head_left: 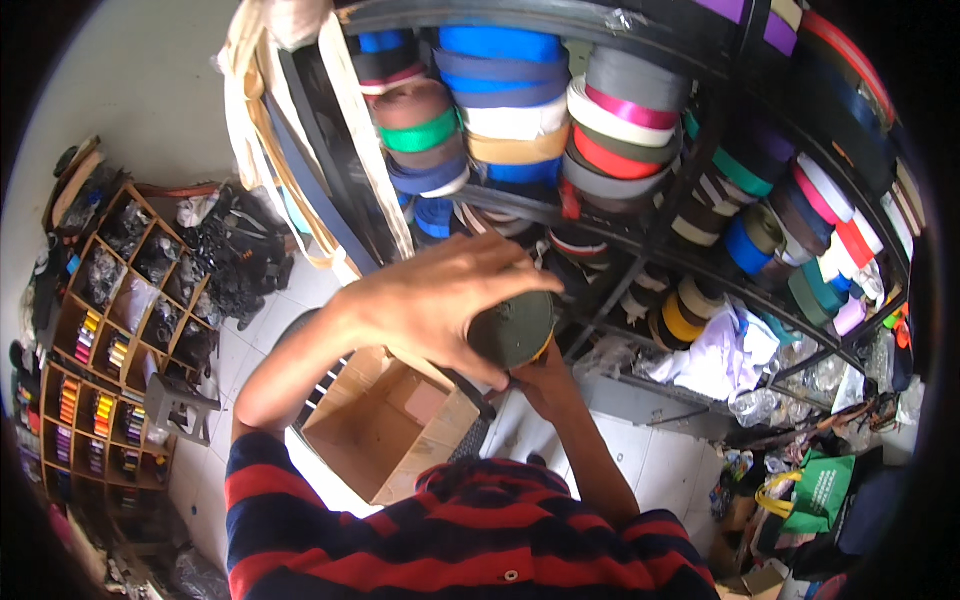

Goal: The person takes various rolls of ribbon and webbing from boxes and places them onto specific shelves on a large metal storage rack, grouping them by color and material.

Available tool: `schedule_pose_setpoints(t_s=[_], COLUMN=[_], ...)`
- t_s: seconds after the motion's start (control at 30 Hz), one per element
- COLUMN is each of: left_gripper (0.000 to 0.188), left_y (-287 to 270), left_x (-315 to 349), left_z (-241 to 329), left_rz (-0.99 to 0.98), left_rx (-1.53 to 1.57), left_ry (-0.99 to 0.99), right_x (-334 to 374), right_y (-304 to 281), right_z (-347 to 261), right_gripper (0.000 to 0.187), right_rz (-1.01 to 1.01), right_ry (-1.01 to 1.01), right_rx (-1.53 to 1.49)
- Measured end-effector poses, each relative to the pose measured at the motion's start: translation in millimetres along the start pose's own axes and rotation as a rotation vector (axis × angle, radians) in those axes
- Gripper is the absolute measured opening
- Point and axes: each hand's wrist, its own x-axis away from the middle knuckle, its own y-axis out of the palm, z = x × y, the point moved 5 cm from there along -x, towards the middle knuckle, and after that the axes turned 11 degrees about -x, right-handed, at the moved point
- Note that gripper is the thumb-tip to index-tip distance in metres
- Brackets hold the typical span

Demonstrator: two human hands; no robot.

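A round, dark green thing with a flat top [515, 330] is between my hands in front of my chest. It looks like a rolled strap or a tin; I cannot make out which. A thin yellowish edge shows along its lower right side. My left hand [425, 298] curves around it from the left, with the thumb at the near side and the fingers over the far side. Beneath its lower right edge is my right hand [545, 380], closed against it, with its fingers partly hidden by the thing.
An open cardboard box [385, 440] stands below my left forearm. Ahead, a black rack [640, 245] carries coloured strap rolls [510, 95], and pale straps [360, 130] hang from it. At left are a wooden pigeonhole shelf [100, 390] with thread spools and a grey stool [180, 405].
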Motion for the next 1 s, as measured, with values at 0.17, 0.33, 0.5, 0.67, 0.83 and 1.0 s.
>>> schedule_pose_setpoints(t_s=[0.17, 0.33, 0.5, 0.67, 0.83, 1.0], left_gripper=[0.084, 0.078, 0.069, 0.070, 0.075, 0.064], left_y=[-6.2, -36.3, -144.1, -234.0, -234.3, -226.5], left_x=[7.8, 8.6, -0.8, -23.7, -53.5, -51.5], left_z=[-3.2, -14.0, -53.5, -145.4, -196.6, -207.6], left_rz=[-0.050, 0.146, 0.675, 0.807, 0.730, 0.720], left_rx=[0.024, 0.147, -0.099, -0.474, -0.397, -0.373], left_ry=[0.003, 0.010, -0.180, -0.481, -0.592, -0.551], right_x=[-7.5, -11.6, -7.1, -9.1, 1.6, 5.4], right_y=[1.1, -7.0, -2.8, -1.6, 3.5, -11.5], right_z=[11.8, 13.6, 1.3, 5.7, -3.6, -1.8], right_gripper=[0.099, 0.069, 0.069, 0.072, 0.076, 0.077], right_rz=[-0.021, -0.060, -0.060, -0.058, -0.058, -0.062], right_ry=[0.044, -0.049, -0.068, -0.055, -0.054, -0.068], right_rx=[-0.053, 0.077, 0.090, 0.094, 0.061, 0.081])
